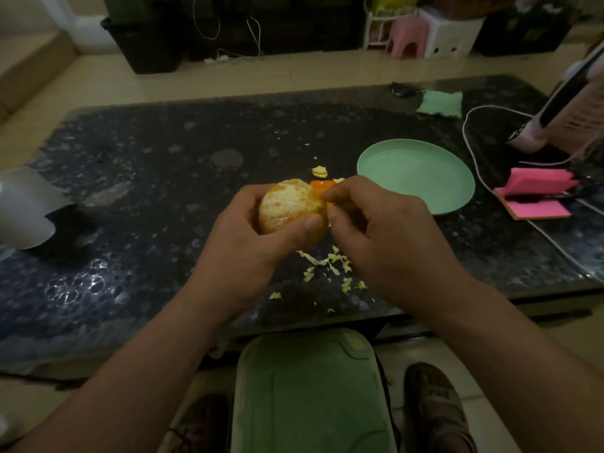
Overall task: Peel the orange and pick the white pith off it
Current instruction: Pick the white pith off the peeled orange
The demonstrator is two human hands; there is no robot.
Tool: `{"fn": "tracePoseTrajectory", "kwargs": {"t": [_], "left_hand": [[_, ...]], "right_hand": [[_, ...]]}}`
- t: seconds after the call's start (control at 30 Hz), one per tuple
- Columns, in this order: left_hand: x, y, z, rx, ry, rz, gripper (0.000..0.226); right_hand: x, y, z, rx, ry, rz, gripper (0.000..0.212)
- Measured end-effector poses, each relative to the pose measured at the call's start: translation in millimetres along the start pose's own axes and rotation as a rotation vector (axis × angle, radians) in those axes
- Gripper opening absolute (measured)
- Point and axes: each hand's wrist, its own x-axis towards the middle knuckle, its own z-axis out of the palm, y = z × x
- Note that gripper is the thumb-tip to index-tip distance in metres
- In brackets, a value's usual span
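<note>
Underside of the orange [287, 207] hidden — green container [310, 387] cut off below.

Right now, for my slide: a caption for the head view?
Left hand holds the orange; right hand picks at it above pith scraps on the table.

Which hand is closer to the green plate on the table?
Right. The right hand picks at the orange just left of the green plate; the left hand grips the orange farther left.
</note>
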Motion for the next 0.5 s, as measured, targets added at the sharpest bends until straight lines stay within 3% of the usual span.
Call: {"fn": "tracePoseTrajectory", "kwargs": {"t": [0.1, 0.23, 0.5], "left_hand": [[-1.6, 0.9, 1.0, -0.001, -0.012, 0.007, 0.067], [-2.9, 1.3, 2.1, 0.043, -0.003, 0.038, 0.064], [-2.8, -1.7, 0.9, 0.139, 0.014, 0.067, 0.065]], "right_hand": [[-1.0, -1.9, -1.1, 0.056, -0.036, 0.039, 0.028], [-0.9, 0.1, -0.2, 0.035, -0.034, 0.038, 0.02], [0.4, -8.2, 4.7, -0.268, 0.093, -0.161, 0.008]]}}
